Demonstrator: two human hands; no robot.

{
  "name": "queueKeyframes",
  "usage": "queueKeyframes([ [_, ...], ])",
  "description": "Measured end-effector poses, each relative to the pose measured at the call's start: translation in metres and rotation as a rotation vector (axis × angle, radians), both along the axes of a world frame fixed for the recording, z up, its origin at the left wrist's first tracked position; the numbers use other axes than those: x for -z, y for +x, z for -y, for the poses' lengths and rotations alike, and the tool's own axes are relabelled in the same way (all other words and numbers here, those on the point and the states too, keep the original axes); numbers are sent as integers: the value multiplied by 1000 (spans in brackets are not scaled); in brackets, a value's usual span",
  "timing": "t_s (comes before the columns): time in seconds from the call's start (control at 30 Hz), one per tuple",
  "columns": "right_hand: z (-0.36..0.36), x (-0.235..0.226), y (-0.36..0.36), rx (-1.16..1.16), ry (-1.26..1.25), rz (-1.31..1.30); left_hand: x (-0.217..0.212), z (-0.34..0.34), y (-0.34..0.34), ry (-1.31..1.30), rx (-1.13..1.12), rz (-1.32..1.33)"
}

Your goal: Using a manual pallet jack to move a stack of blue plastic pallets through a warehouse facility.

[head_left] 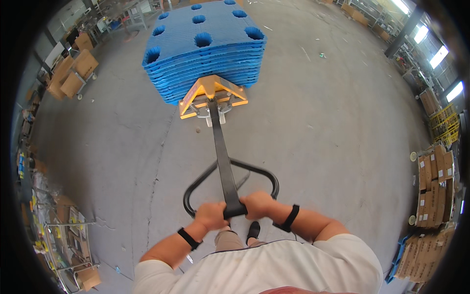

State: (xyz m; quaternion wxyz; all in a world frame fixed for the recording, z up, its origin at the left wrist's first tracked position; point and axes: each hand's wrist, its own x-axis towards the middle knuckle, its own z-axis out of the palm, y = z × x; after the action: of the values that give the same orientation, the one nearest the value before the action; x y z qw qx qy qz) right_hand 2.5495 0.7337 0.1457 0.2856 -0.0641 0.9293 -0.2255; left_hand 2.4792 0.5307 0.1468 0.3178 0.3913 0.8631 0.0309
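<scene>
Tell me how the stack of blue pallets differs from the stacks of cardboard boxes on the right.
The blue pallets are plastic slabs with round holes; the cardboard boxes are brown and closed. The pallets rest on the yellow pallet jack, whose handle the left hand and right hand grip; the boxes stand by the right edge, away from both hands. The pallets lie flat in one neat stack; the boxes form several uneven piles. Both are stacked goods.
</scene>
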Motion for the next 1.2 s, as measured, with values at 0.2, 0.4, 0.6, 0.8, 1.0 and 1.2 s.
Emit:
queueKeyframes([
  [0.2, 20, 122, 44, -64, 32, 188, 122, 18, 50, -22, -8, 142],
  [0.4, 27, -1, 16, -72, 13, 205, -1, 37, 16, -1, -12, 211],
  [0.6, -10, -91, -52, -25, 18, 10, -92, 2, -45, 110, -52, -13],
  [0.8, 9, 22, 21, -42, 88, 58, 24, 13, 24, 55, -16, 71],
  [1.0, 19, 72, 20, -7, 55, 132, 70, 26, 12, 82, 25, 140],
  [1.2, 5, -33, -32, 6, 61, 68, -31, 21, -32, 173, -20, 89],
])
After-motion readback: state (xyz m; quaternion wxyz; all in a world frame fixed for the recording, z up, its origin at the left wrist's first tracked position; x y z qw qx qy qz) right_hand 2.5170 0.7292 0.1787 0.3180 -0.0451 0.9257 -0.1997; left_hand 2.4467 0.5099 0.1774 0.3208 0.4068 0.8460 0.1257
